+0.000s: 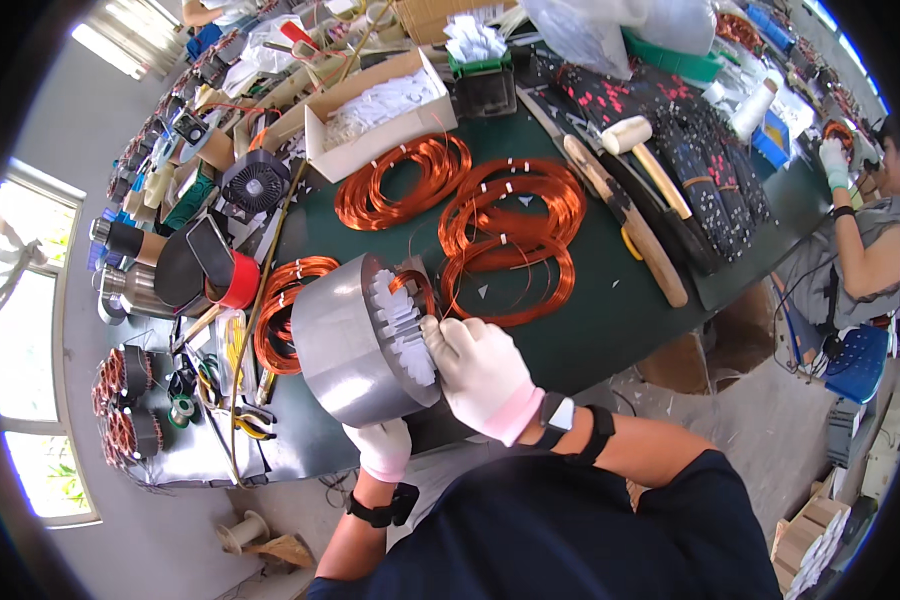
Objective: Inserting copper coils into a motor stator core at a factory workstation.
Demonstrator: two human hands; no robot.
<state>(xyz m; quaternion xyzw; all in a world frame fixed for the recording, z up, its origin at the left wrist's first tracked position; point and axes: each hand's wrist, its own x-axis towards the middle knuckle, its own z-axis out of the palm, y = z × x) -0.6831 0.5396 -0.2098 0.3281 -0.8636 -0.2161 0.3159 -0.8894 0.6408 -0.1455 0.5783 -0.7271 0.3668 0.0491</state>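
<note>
L hand [380, 442] under grey ring [338, 345], prob. bracing it; grip hidden. White liners [402, 322] face R hand [480, 375], curled at Cu coil [426, 287]; pinch unclear.

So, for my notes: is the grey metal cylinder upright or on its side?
On its side: the grey metal cylinder shows its curved wall, its white-lined end facing right, by the right hand.

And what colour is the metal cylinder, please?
The cylinder is shiny grey in the head view.
</note>
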